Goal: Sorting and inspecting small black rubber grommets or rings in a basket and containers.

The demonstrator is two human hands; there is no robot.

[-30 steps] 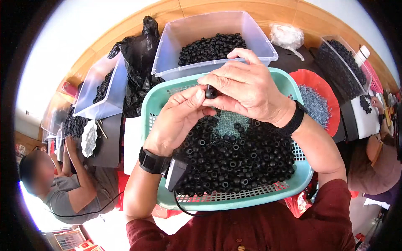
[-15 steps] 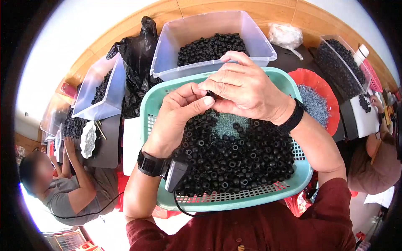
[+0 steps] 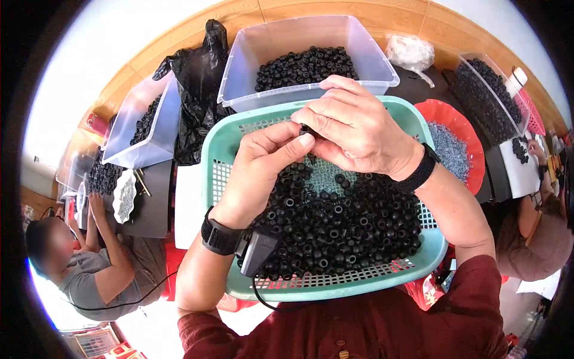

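Both my hands meet above a green plastic basket (image 3: 215, 143) that holds many small round black parts (image 3: 335, 233) with holes in them. Between the thumb and fingers of my left hand (image 3: 266, 152) is one small black part (image 3: 306, 130), mostly covered by the fingers. My right hand (image 3: 359, 128) closes over the same part from the right, its fingertips touching it and its outer fingers bent. A patch of small pale bluish-green pieces (image 3: 326, 178) shows among the black parts in the basket.
Behind the basket stands a clear bin (image 3: 239, 60) of black parts, with a black plastic bag (image 3: 200, 90) beside it. A red dish (image 3: 472, 140) of small grey-blue pieces lies right. More bins stand on both sides. Co-workers sit far left (image 3: 113, 275) and far right (image 3: 532, 239).
My hands stay together over the basket with the black part between them, shifted very slightly right. The whole view has moved a little.
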